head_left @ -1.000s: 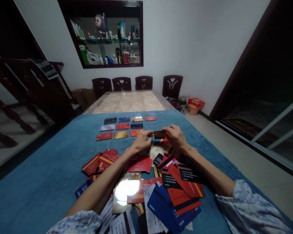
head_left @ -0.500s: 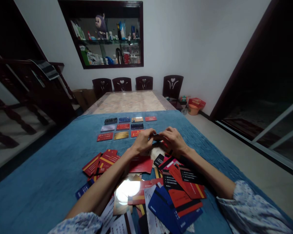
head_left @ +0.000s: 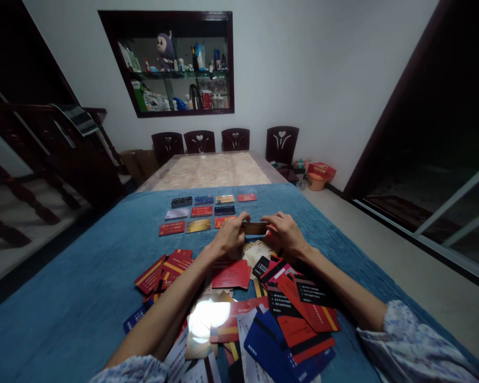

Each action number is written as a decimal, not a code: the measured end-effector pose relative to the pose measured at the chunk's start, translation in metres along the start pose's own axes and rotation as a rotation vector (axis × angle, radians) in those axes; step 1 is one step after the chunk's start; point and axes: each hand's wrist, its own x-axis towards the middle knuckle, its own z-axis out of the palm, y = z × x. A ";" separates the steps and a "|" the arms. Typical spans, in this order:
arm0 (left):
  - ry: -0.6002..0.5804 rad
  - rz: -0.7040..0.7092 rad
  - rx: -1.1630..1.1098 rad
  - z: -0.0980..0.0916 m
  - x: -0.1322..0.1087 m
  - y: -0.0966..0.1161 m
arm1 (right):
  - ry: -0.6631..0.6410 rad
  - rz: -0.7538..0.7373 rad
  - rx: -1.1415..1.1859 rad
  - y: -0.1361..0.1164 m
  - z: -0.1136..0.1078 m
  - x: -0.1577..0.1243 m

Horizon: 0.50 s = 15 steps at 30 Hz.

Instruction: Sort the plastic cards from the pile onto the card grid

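Note:
Between my two hands, a gold-brown card (head_left: pixel 255 229) is held on edge above the loose cards; whether it is one card or a thin stack, I cannot tell. My left hand (head_left: pixel 230 233) pinches its left end, and my right hand (head_left: pixel 286 232) pinches its right end. Beneath my wrists spreads a loose heap of cards, with a red card (head_left: pixel 230 274), a blue card (head_left: pixel 265 340) and an orange-red card (head_left: pixel 305 336) on top. Just beyond my left hand, several cards lie in neat rows, among them a gold card (head_left: pixel 198 226) and a black card (head_left: pixel 182 201).
A blue cloth (head_left: pixel 83 276) covers the near part of the table, and the bare marbled tabletop (head_left: pixel 219 167) shows behind it. Dark wooden chairs (head_left: pixel 199 141) stand at the far end. More dark red cards (head_left: pixel 150 274) lie beside my left forearm.
Between my fingers the held card has turned, so that its gold-brown face shows wider. My hands have drawn slightly apart. The rows and the heap look the same, shifted slightly by the camera.

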 end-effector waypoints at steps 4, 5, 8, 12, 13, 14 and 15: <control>-0.027 0.015 -0.010 0.003 0.000 -0.006 | -0.031 -0.038 -0.028 -0.001 0.004 -0.002; -0.031 0.027 -0.020 0.003 0.000 -0.007 | -0.038 -0.046 -0.035 -0.001 0.004 -0.002; -0.037 0.045 -0.026 0.004 0.000 -0.008 | -0.051 -0.054 -0.071 -0.001 0.006 -0.003; -0.044 0.021 0.013 0.002 0.000 -0.006 | -0.067 -0.033 -0.096 -0.001 0.006 -0.004; -0.049 0.015 0.020 0.002 0.000 -0.005 | -0.072 -0.025 -0.095 -0.001 0.007 -0.004; -0.054 0.010 0.027 0.002 0.000 -0.005 | -0.078 -0.019 -0.094 -0.001 0.007 -0.004; -0.061 0.005 0.035 0.002 -0.001 -0.004 | -0.083 -0.012 -0.095 -0.002 0.007 -0.004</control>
